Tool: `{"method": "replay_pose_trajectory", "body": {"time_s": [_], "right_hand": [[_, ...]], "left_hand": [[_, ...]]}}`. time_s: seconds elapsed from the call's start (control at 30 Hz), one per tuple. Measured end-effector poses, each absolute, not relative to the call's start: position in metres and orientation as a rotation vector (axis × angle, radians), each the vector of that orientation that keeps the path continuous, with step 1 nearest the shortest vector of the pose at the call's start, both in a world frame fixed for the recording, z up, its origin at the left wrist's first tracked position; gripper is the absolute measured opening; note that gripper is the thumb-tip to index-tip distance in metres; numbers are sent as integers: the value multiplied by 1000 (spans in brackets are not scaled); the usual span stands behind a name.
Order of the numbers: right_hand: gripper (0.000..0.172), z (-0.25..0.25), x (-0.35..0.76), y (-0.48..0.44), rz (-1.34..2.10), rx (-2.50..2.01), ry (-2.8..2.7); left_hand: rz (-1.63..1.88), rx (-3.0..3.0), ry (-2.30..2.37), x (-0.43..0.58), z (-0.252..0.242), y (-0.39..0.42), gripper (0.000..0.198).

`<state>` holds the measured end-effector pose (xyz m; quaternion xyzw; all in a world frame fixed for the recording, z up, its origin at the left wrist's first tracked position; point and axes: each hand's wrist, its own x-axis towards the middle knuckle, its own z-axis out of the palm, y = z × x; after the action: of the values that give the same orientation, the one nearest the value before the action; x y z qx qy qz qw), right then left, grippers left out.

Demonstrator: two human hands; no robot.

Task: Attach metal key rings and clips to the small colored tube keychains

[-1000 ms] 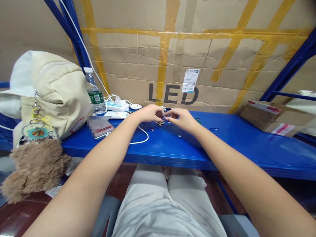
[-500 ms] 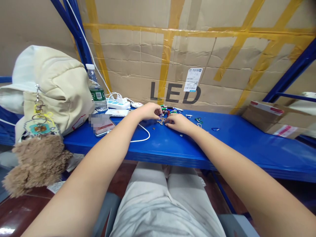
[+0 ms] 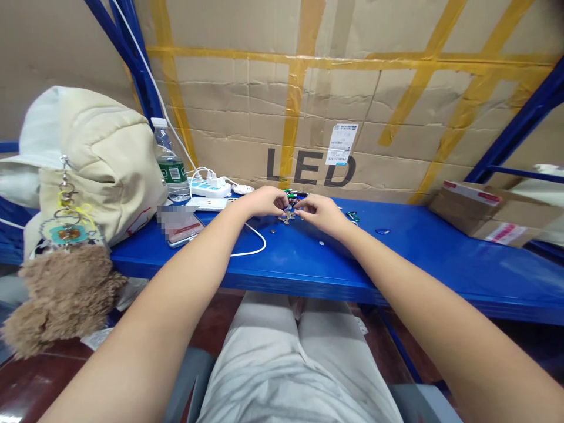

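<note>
My left hand (image 3: pixel 269 201) is over the blue table (image 3: pixel 291 258), its fingers bent and thumb close to the fingertips. Facing it, my right hand (image 3: pixel 321 212) is closed in a pinch, its fingertips almost meeting those of the left. Anything between the fingers of either hand is too small to make out. Just below the fingertips lies a small heap of brownish, coin-like pieces (image 3: pixel 288 220). One loose brown piece (image 3: pixel 272 231) lies nearer the table edge, and a pale round piece (image 3: pixel 321 243) is below my right wrist. Behind the hands, dark and green slim items (image 3: pixel 299 194) are partly covered.
Green carabiners (image 3: pixel 353 216) and a blue carabiner (image 3: pixel 382 231) lie to the right. A small cardboard box (image 3: pixel 480 214) stands farther right. At left are a phone (image 3: pixel 185 229), a white cable (image 3: pixel 259 247), a power strip (image 3: pixel 209 187), a water bottle (image 3: pixel 171 164) and a cream backpack (image 3: pixel 110 158).
My right hand has lifted slightly and come closer to my left fingertips. The left hand stays almost in place. The whole view has shifted a little.
</note>
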<state>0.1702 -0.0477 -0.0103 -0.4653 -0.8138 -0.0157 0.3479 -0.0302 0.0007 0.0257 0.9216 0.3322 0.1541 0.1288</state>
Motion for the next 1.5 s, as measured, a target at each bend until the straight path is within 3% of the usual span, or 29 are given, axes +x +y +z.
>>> {"method": "replay_pose_trajectory", "body": {"time_s": [0.47, 0.97, 1.27, 1.5], "right_hand": [[15, -5, 165, -56, 8, -1099, -2082], [18, -10, 187, -43, 27, -1720, -2230], [17, -8, 189, -30, 264, -1740, -2192], [12, -12, 194, -14, 242, -1587, -2312]], "left_hand": [[486, 2515, 729, -28, 21, 6, 23], [514, 2595, 1037, -31, 28, 0, 25], [519, 2618, 1020, -30, 22, 5, 26], [526, 2593, 997, -29, 19, 8, 27]]}}
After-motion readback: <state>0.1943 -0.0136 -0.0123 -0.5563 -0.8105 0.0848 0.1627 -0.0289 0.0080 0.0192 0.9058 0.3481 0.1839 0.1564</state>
